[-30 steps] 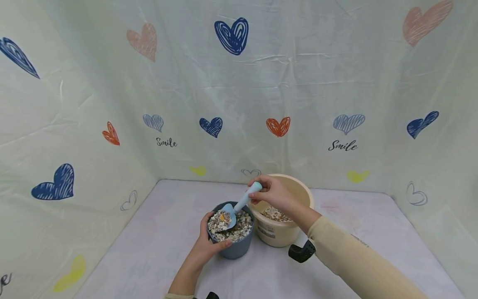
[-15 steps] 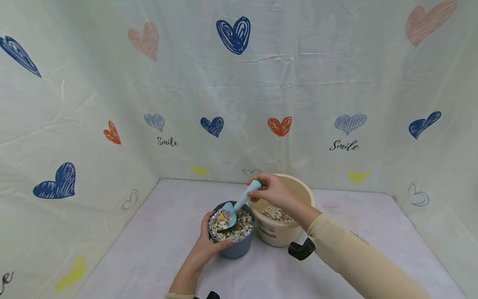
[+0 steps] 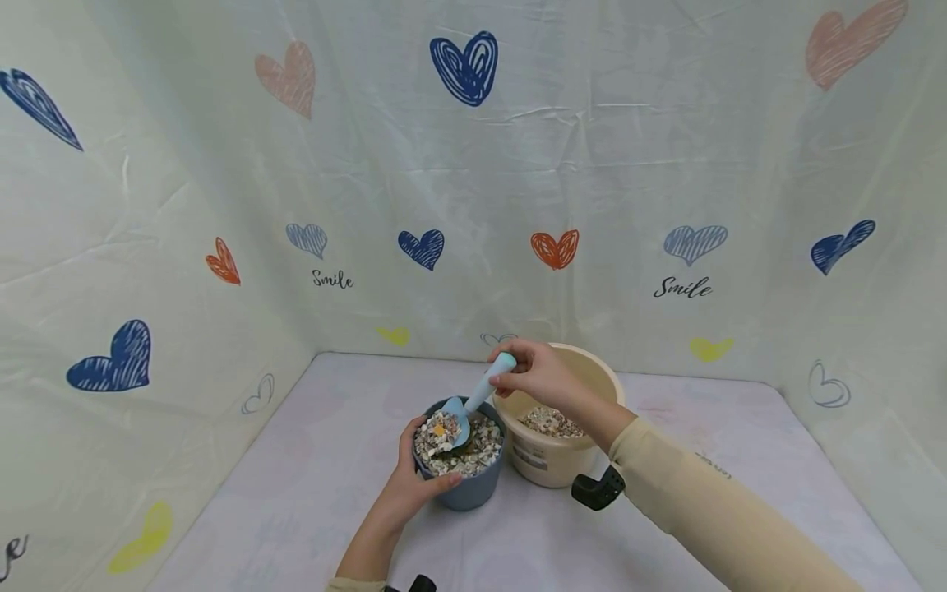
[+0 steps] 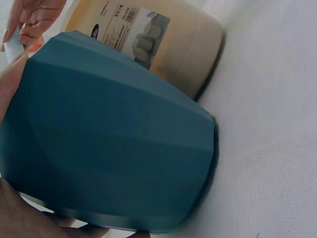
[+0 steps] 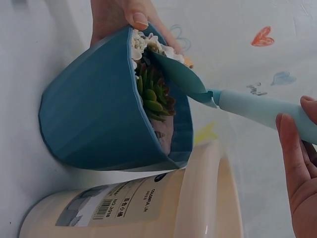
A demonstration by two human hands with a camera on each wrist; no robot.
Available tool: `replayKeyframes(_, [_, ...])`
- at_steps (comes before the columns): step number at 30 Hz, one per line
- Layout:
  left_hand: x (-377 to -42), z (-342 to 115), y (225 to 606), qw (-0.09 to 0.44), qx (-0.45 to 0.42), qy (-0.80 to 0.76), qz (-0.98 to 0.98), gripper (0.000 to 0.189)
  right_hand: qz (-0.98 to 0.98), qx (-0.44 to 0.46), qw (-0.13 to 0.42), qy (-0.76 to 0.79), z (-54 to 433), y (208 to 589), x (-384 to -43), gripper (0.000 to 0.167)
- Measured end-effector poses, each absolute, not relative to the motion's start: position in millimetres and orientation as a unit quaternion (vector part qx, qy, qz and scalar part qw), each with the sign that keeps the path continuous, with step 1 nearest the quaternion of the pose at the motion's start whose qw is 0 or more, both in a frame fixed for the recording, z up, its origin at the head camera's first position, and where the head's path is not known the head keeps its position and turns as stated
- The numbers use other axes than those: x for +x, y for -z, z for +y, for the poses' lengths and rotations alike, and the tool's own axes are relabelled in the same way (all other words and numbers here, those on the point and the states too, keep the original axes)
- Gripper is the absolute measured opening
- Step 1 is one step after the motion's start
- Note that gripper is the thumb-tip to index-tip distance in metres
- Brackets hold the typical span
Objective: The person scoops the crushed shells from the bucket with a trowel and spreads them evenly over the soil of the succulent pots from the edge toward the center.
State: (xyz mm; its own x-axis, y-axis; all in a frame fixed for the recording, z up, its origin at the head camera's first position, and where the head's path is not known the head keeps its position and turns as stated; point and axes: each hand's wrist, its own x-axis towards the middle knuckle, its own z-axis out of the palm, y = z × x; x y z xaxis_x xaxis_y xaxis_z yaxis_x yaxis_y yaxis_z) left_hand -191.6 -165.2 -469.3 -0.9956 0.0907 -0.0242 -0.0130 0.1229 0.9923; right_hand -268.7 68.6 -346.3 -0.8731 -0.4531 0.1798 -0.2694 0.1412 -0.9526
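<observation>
A blue faceted flower pot [image 3: 469, 493] stands on the table, holding pale gravel [image 3: 484, 448]. My left hand [image 3: 403, 485] grips its left side, thumb at the near rim and fingers round the far side. My right hand [image 3: 538, 374] pinches the handle of a light blue hand trowel [image 3: 484, 390]. The trowel's blade dips into the pot with gravel and an orange bit at it. In the right wrist view, a green succulent [image 5: 153, 94] shows inside the pot, below the blade. The head view mostly hides this plant behind the blade and gravel.
A beige bucket [image 3: 547, 464] with gravel [image 3: 551, 423] at its bottom stands close to the pot's right, under my right forearm. A printed label [image 4: 133, 32] is on its side. Behind the white table [image 3: 355, 395] hangs a heart-patterned curtain [image 3: 488, 181].
The trowel handle has risen slightly and the blade has shifted a little in the gravel. My left hand and the pot stay almost as they were.
</observation>
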Motion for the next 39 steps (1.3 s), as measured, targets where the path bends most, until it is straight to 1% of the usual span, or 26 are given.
replayKeyframes(14, [-191,-165,468,0.044,0.02,-0.662,0.748,0.11,0.758,-0.245,0.067,0.601,64,341,-270,0.027])
replayKeyframes(33, [-189,-164,466,0.045,0.013,-0.66,0.75,0.11,0.762,-0.253,0.07,0.592,60,336,-272,0.028])
replayKeyframes(39, [-191,-168,467,0.035,0.036,-0.646,0.762,0.111,0.761,-0.252,0.071,0.594,59,335,-270,0.027])
